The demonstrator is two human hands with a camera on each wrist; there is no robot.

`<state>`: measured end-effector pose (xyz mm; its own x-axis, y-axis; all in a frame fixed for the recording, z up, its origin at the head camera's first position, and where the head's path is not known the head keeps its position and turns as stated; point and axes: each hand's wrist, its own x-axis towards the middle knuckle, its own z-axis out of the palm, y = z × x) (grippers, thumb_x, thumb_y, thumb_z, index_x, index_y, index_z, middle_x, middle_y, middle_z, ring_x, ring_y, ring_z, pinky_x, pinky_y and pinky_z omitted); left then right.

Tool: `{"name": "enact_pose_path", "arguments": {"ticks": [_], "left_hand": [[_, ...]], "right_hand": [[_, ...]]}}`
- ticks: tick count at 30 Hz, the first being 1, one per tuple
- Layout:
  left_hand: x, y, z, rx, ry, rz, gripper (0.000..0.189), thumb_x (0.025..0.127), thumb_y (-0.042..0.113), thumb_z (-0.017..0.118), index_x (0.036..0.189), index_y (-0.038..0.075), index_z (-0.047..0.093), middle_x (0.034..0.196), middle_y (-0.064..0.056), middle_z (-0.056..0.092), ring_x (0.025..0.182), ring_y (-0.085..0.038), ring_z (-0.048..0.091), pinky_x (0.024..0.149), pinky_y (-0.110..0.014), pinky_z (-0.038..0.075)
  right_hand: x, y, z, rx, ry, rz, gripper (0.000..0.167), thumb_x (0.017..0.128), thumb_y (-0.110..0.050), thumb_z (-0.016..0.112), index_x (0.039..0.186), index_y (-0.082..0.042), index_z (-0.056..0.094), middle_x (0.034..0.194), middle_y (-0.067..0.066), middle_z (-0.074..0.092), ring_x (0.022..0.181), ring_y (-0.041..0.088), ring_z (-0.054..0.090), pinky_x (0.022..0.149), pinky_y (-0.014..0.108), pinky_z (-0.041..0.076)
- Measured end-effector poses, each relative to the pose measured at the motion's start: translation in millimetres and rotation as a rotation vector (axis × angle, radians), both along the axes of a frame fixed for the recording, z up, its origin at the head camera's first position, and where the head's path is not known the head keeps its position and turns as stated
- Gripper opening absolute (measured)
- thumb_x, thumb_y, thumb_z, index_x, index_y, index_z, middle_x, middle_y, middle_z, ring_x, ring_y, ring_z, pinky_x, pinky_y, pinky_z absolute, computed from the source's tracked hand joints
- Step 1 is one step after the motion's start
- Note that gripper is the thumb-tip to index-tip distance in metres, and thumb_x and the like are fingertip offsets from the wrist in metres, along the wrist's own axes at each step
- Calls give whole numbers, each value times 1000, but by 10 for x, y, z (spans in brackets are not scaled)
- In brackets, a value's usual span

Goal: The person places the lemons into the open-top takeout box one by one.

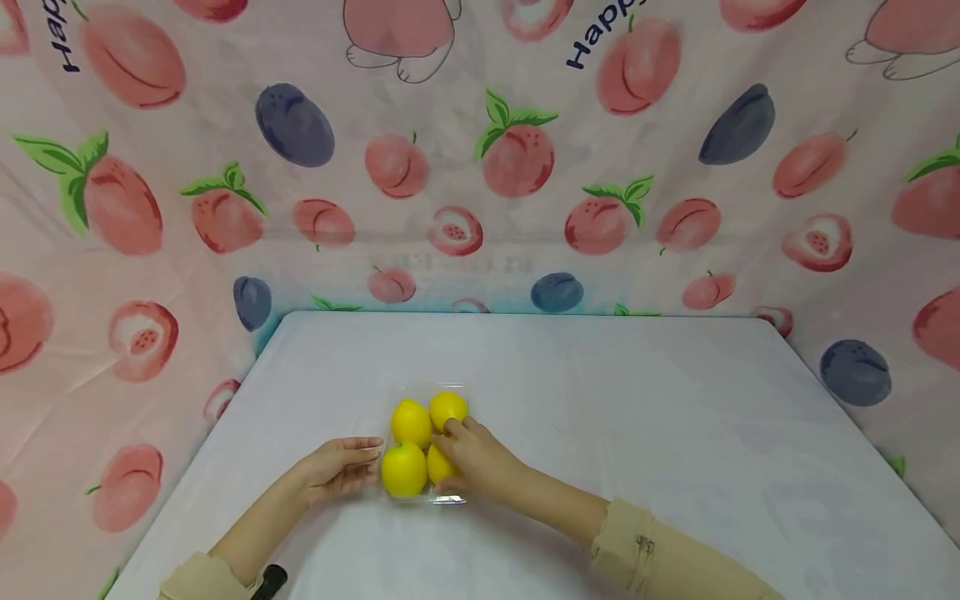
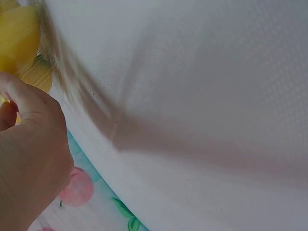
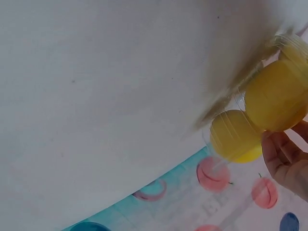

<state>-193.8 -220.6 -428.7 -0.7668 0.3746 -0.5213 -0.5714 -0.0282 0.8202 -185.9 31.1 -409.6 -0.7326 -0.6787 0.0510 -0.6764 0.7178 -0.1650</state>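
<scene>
A clear plastic box [image 1: 450, 500] on the table holds several yellow fruits, among them a lemon-like one [image 1: 411, 422] at back left and an apple-like one [image 1: 405, 469] at front left. My right hand [image 1: 483, 462] reaches in from the right and grips the front-right yellow fruit [image 1: 438, 465], partly hidden under the fingers. In the right wrist view, fingertips [image 3: 272, 149] lie against a yellow fruit [image 3: 276, 96]. At the box's left wall is my left hand [image 1: 341, 468], its fingers extended toward the plastic. The left wrist view shows that hand [image 2: 36, 130] close by the box.
The white table [image 1: 637, 433] stretches away to the right and behind the box. A fruit-patterned cloth [image 1: 465, 125] hangs at the back and sides. A black cylindrical object [image 1: 272, 579] shows beside the left sleeve.
</scene>
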Motion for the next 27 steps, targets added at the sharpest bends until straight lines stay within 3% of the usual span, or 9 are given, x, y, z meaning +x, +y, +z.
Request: {"name": "enact_pose_path", "arguments": {"ticks": [8, 12, 17, 21, 27], "left_hand": [[13, -10, 3, -24, 4, 24, 20, 96, 5, 50, 115, 3, 56, 76, 3, 62, 67, -5, 62, 69, -19, 58], [19, -7, -17, -25, 2, 21, 23, 96, 6, 50, 119, 1, 54, 78, 3, 62, 68, -5, 62, 70, -18, 57], [30, -5, -11, -28, 0, 25, 21, 96, 6, 50, 116, 2, 55, 78, 3, 62, 68, -6, 62, 70, -18, 57], [20, -3, 3, -10, -1, 26, 15, 96, 5, 50, 109, 6, 58, 77, 3, 62, 68, -5, 62, 69, -19, 58], [27, 6, 19, 5, -6, 22, 14, 96, 4, 50, 106, 8, 59, 78, 3, 62, 68, -5, 62, 68, -18, 58]], "right_hand": [[30, 7, 60, -12, -50, -2, 50, 81, -30, 74, 122, -5, 60, 117, 7, 59, 98, 18, 54, 87, 23, 50], [47, -6, 61, -21, -11, 6, 48, 80, -27, 75, 121, -7, 60, 116, 7, 60, 97, 19, 55, 87, 25, 50], [84, -59, 89, -43, 125, 160, 49, 86, -27, 69, 131, -14, 52, 131, 8, 54, 115, 22, 54, 101, 31, 47], [82, -108, 116, -2, 201, 297, 46, 91, -26, 63, 134, -15, 52, 140, 5, 50, 125, 22, 50, 106, 32, 43], [26, -220, 99, 47, 159, 304, 35, 91, -22, 63, 125, -13, 59, 132, 4, 56, 116, 17, 57, 101, 26, 47]]}}
